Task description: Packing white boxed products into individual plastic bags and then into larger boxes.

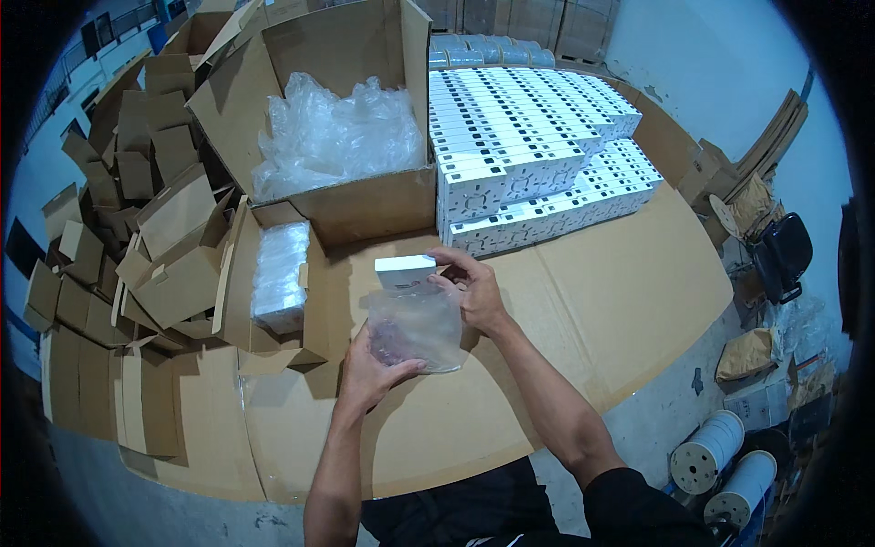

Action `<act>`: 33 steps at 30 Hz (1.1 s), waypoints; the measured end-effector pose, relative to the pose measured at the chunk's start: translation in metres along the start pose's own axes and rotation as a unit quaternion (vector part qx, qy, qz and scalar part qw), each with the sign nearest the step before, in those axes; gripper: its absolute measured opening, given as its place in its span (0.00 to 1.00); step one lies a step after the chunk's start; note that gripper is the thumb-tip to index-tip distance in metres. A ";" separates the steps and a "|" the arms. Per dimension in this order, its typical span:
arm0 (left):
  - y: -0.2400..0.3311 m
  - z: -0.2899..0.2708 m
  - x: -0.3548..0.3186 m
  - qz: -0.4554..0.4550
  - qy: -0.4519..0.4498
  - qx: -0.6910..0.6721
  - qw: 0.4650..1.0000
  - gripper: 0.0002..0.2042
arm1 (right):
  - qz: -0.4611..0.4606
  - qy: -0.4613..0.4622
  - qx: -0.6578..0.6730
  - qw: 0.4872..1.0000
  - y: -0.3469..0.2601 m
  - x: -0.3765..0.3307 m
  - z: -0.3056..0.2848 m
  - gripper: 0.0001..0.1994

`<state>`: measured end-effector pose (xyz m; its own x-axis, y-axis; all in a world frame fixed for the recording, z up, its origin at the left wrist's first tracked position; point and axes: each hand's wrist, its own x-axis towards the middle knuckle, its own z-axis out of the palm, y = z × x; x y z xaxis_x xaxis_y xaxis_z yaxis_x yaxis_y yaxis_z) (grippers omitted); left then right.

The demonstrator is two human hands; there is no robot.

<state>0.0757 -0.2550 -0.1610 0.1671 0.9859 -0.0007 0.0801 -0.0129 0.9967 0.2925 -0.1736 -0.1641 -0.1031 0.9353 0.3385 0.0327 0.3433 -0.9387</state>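
Observation:
Between my hands, over the cardboard-covered table [556,301], are a small white box [401,266] and a translucent plastic bag [419,324]. My right hand [476,290] grips the white box by its right end, with the box's upper part standing out of the bag. Lower down, my left hand [369,369] is closed on the bag's left side, thumb across its front. Left of my hands an opened brown carton [314,314] holds a row of white boxes in clear plastic [281,273].
Behind stands a large open carton [365,214] full of crumpled clear bags [342,132]. White boxes [519,146] are stacked high at the back right. Emptied brown cartons [169,242] crowd the left. Cable reels [709,451] and a black chair [781,255] stand right of the table.

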 end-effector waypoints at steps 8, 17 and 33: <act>0.009 -0.025 -0.003 -0.043 -0.058 0.028 0.997 0.37 | 0.015 0.053 0.108 0.993 -0.019 -0.002 -0.005 0.14; 0.004 -0.027 0.000 -0.039 -0.031 0.022 0.999 0.34 | 0.028 0.055 0.165 0.984 -0.007 -0.001 -0.002 0.13; 0.007 -0.022 -0.001 -0.020 0.004 0.045 0.999 0.33 | 0.113 -0.057 0.228 0.965 -0.013 -0.002 -0.012 0.10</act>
<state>0.0548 -0.2525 -0.1527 0.1537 0.9873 -0.0401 0.1739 0.0129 0.9847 0.3044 -0.1787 -0.1517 -0.2533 0.9577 0.1365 -0.3714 0.0340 -0.9278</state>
